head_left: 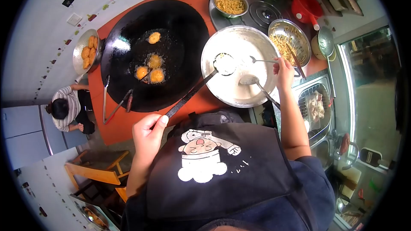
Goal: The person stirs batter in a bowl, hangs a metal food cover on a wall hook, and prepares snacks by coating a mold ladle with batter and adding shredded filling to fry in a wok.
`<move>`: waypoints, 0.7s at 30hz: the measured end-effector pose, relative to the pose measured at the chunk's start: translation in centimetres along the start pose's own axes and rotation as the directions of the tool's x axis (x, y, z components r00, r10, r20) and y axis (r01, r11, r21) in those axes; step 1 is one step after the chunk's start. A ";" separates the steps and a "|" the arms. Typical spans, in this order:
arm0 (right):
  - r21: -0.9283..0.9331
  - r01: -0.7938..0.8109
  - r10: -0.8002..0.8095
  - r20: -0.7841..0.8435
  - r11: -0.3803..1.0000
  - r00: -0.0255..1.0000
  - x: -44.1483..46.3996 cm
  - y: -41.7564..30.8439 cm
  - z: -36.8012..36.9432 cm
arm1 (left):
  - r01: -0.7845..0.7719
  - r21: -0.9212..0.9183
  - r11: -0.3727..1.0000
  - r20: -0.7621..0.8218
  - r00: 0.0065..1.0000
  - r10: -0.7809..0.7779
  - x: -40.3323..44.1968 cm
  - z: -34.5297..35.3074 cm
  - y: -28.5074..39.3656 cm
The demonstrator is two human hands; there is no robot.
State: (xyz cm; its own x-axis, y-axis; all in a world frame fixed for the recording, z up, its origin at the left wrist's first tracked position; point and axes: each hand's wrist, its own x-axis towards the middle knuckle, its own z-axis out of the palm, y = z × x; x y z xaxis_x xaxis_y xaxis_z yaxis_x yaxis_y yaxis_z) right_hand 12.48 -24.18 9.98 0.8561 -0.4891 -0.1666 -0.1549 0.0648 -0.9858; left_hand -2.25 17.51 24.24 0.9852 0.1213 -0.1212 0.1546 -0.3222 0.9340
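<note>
My left hand is closed around the dark handle of a ladle. The ladle's round head, with pale stuff in it, sits over a wide metal basin of white batter. My right hand grips a small metal spoon at the basin's right rim, its tip above the batter. A larger serving spoon leans in the basin, handle over the near right rim. Left of the basin, a big black wok of oil holds several golden fritters.
Tongs and another red-handled tool lie at the wok's near edge. Bowls of yellow shreds stand beyond and right of the basin. A pan of fried pieces stands left. A person in a striped top sits left.
</note>
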 end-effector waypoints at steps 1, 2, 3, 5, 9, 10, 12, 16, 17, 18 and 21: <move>0.025 -0.010 0.009 0.013 1.000 1.000 -0.1 -0.7 0.2 | 0.000 -0.006 1.000 -0.004 1.000 0.000 0.0 0.0 -0.1; 0.035 0.006 -0.008 0.043 0.999 0.999 -0.5 -1.4 0.5 | 0.006 -0.011 1.000 0.005 1.000 -0.006 0.0 0.0 -0.1; 0.046 0.020 -0.024 0.072 0.999 0.997 -1.1 -2.4 1.2 | 0.012 -0.015 1.000 0.016 1.000 -0.011 0.0 -0.2 -0.1; 0.057 0.062 -0.069 0.136 0.996 0.988 -2.1 -3.8 2.3 | 0.019 -0.019 1.000 0.034 0.999 -0.019 0.1 -0.3 0.0; -0.012 0.195 -0.188 0.200 0.981 0.961 -2.8 -4.8 4.6 | -0.019 -0.002 1.000 0.036 0.999 0.019 0.1 -0.1 0.4; -0.056 0.237 -0.220 0.221 0.970 0.950 -3.0 -4.9 5.0 | -0.041 0.008 0.999 0.031 0.999 0.040 0.1 0.0 0.6; -0.140 0.323 -0.278 0.267 0.936 0.923 -3.2 -5.2 5.7 | -0.053 0.032 0.998 0.045 0.998 0.052 0.0 0.0 0.9; -0.301 0.532 -0.396 0.410 0.792 0.822 -4.1 -5.9 6.6 | -0.058 0.059 0.997 0.060 0.997 0.054 -0.1 -0.2 1.3; -0.320 0.575 -0.411 0.453 0.753 0.791 -4.6 -6.5 6.7 | -0.071 0.063 0.996 0.057 0.996 0.067 -0.1 -0.2 1.3; -0.337 0.600 -0.429 0.460 0.726 0.777 -4.7 -7.0 6.6 | -0.083 0.067 0.994 0.053 0.995 0.080 -0.1 -0.2 1.3; -0.373 0.656 -0.468 0.480 0.656 0.742 -4.9 -7.5 6.6 | -0.106 0.062 0.992 0.044 0.994 0.104 -0.1 -0.3 1.2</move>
State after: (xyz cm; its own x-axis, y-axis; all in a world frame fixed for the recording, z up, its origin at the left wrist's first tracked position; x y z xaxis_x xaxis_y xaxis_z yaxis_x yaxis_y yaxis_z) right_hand 12.76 -16.55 18.07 0.9442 0.0239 0.3284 0.2756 -0.6031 -0.7485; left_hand -2.21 17.41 25.44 0.9982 0.0454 -0.0384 0.0531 -0.3907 0.9190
